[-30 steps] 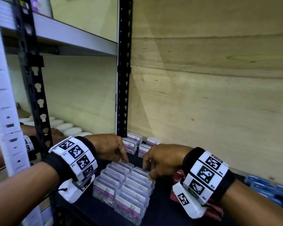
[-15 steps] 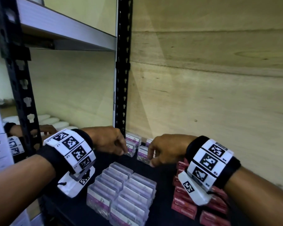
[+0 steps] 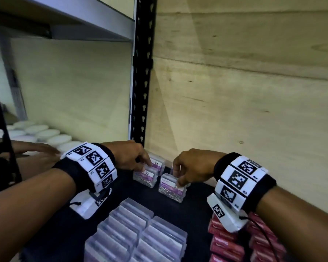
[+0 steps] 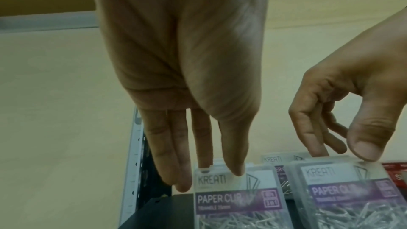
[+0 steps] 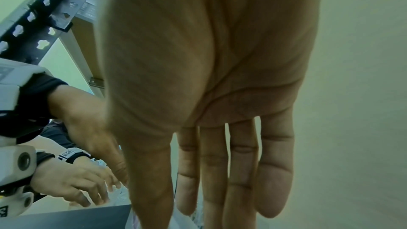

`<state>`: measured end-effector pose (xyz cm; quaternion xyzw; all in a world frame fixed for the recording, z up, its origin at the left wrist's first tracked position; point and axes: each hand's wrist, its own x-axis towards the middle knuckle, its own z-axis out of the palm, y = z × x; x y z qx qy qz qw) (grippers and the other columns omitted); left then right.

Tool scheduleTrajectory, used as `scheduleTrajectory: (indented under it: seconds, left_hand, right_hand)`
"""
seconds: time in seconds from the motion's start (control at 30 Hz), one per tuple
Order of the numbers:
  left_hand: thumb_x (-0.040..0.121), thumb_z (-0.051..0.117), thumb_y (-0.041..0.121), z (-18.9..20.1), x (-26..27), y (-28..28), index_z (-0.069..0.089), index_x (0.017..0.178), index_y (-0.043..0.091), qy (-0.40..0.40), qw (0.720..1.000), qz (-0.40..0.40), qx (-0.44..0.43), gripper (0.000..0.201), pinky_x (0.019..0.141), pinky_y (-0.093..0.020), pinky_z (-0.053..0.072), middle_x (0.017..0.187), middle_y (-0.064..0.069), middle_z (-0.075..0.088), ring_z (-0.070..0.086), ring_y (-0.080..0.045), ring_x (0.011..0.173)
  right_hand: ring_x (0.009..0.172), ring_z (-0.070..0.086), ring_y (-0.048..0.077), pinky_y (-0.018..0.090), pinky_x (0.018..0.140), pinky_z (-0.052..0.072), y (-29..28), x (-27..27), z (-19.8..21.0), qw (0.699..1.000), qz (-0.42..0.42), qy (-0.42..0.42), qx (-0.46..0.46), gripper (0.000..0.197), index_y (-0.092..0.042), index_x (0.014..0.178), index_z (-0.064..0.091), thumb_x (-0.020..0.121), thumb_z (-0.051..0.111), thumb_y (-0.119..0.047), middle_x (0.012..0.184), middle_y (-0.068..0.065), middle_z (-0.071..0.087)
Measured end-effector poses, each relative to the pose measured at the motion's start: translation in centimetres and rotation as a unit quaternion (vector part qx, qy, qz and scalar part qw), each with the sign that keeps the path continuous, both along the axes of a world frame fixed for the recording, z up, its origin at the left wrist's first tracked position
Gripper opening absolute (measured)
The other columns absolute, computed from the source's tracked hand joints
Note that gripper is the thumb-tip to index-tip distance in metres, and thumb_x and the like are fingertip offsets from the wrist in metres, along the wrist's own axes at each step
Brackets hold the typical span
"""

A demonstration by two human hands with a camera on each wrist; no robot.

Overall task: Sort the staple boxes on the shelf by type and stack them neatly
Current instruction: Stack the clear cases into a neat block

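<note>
Head view: clear boxes (image 4: 240, 215) hold paper clips.
Left hand (image 3: 129, 156): pinches left box (image 3: 146, 177).
Right hand (image 3: 193, 166): pinches right box (image 3: 171, 190).

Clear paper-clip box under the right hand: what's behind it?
Behind the clear plastic paper-clip box pinched by the right hand stands another clear plastic box with a white-and-purple label, a few clips showing. Its lower and right parts are covered by the front box.

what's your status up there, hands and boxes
Left hand pinches left paper clip box by its top edge. Right hand pinches right paper clip box likewise. Other person's hand in next bay, not in the way.
</note>
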<state>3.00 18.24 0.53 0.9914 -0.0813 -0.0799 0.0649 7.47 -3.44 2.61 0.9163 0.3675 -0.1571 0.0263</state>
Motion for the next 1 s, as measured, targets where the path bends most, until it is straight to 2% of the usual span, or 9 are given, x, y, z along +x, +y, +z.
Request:
scheduleTrajectory:
  seconds: [0.1, 0.23, 0.37, 0.5, 0.67, 0.77, 0.9, 1.0]
  left_hand:
    - [0.094, 0.063, 0.035, 0.0, 0.4, 0.1, 0.068, 0.123, 0.034, 0.000, 1.000, -0.001, -0.023, 0.029, 0.090, -0.018, 0.045, 0.120, 0.015, 0.068, 0.060, -0.002, 0.102]
    - [0.093, 0.066, 0.035, 0.0, 0.4, 0.1, 0.071, 0.118, 0.036, 0.015, 0.999, -0.002, -0.047, 0.025, 0.086, -0.014, 0.044, 0.115, 0.017, 0.070, 0.061, 0.002, 0.099]
    - [0.092, 0.067, 0.035, 0.0, -0.2, -0.3, 0.071, 0.116, 0.037, 0.026, 0.998, 0.000, -0.058, 0.025, 0.091, -0.018, 0.047, 0.114, 0.019, 0.069, 0.062, 0.004, 0.100]
    - [0.091, 0.068, 0.034, 0.2, -1.3, -0.8, 0.071, 0.116, 0.037, 0.041, 0.997, -0.004, -0.063, 0.025, 0.097, -0.022, 0.048, 0.115, 0.019, 0.069, 0.062, 0.004, 0.104]
    - [0.092, 0.068, 0.027, 0.6, -3.1, -2.2, 0.072, 0.116, 0.034, 0.049, 0.997, -0.017, -0.062, 0.026, 0.096, -0.020, 0.048, 0.115, 0.020, 0.070, 0.062, 0.003, 0.104]
    - [0.093, 0.067, 0.024, 0.7, -4.2, -2.8, 0.072, 0.117, 0.032, 0.047, 0.997, -0.021, -0.054, 0.026, 0.094, -0.018, 0.048, 0.114, 0.018, 0.071, 0.064, 0.004, 0.103]
    - [0.093, 0.067, 0.022, 0.9, -5.3, -3.4, 0.071, 0.119, 0.031, 0.050, 0.997, -0.023, -0.045, 0.027, 0.096, -0.020, 0.050, 0.114, 0.016, 0.071, 0.064, 0.003, 0.103]
    - [0.094, 0.065, 0.021, 1.0, -5.9, -3.8, 0.071, 0.120, 0.031, 0.054, 0.998, -0.023, -0.034, 0.028, 0.094, -0.018, 0.048, 0.116, 0.016, 0.070, 0.063, 0.001, 0.105]
  right_hand:
    - [0.087, 0.072, 0.012, 0.023, 0.074, 0.052, 0.3, 0.2, -0.2, 1.000, -0.002, 0.007, -0.002, 0.027, -0.024, 0.110, 0.066, 0.086, 0.076, -0.033, 0.098, -0.004, 0.075]
    - [0.089, 0.071, 0.013, 0.022, 0.071, 0.050, 0.4, 0.0, -0.1, 1.000, -0.004, 0.006, -0.012, 0.033, -0.025, 0.112, 0.065, 0.084, 0.077, -0.036, 0.098, -0.003, 0.075]
    - [0.094, 0.067, 0.014, 0.028, 0.082, 0.051, 0.0, -0.9, 0.2, 1.000, -0.001, 0.007, -0.021, 0.036, -0.027, 0.113, 0.066, 0.082, 0.078, -0.039, 0.101, -0.006, 0.073]
    - [0.095, 0.067, 0.014, 0.025, 0.077, 0.049, -0.3, -2.2, 0.4, 0.999, 0.005, 0.017, -0.031, 0.037, -0.027, 0.114, 0.065, 0.082, 0.078, -0.038, 0.102, -0.004, 0.073]
    - [0.094, 0.067, 0.013, 0.022, 0.072, 0.047, -0.9, -4.1, 0.4, 0.999, 0.011, 0.028, -0.019, 0.036, -0.024, 0.116, 0.066, 0.084, 0.077, -0.035, 0.093, -0.011, 0.069]
    - [0.094, 0.067, 0.013, 0.021, 0.070, 0.047, -1.4, -5.2, 0.5, 0.999, 0.017, 0.021, -0.016, 0.035, -0.024, 0.115, 0.066, 0.083, 0.078, -0.035, 0.099, -0.008, 0.072]
    - [0.096, 0.068, 0.014, 0.027, 0.082, 0.050, -2.0, -6.5, 0.5, 0.999, 0.019, 0.026, -0.008, 0.035, -0.024, 0.116, 0.067, 0.084, 0.077, -0.035, 0.102, -0.005, 0.074]
    - [0.097, 0.067, 0.013, 0.029, 0.088, 0.051, -2.5, -7.2, 0.5, 0.999, 0.020, 0.036, 0.001, 0.034, -0.025, 0.116, 0.067, 0.085, 0.077, -0.035, 0.092, -0.012, 0.069]
